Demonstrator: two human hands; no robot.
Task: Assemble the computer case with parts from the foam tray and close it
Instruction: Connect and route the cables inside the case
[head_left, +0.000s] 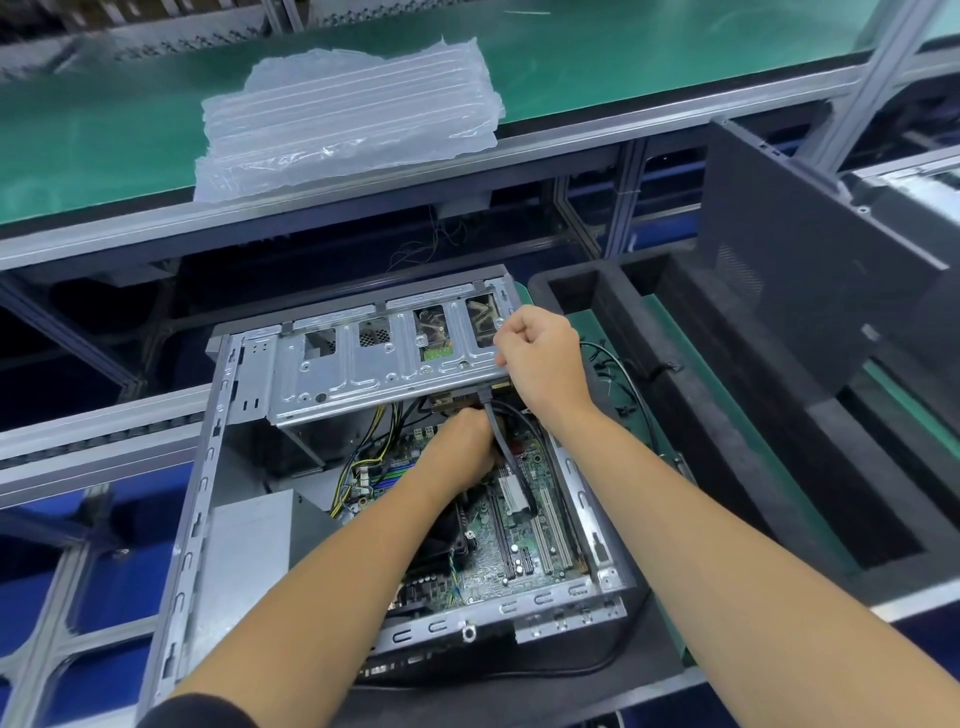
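A stack of clear plastic bags (348, 117) lies on the green belt (104, 140) at the far side, its near edge overhanging the grey aluminium rail (545, 143). Thin loose wires (431, 244) hang below that rail

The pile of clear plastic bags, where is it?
In the head view, the clear plastic bags lie upper left on the green conveyor belt, beyond the open computer case.

Green-topped bench (130, 150) with aluminium frame rails (883, 62); clear plastic wrap (348, 119) lies on it
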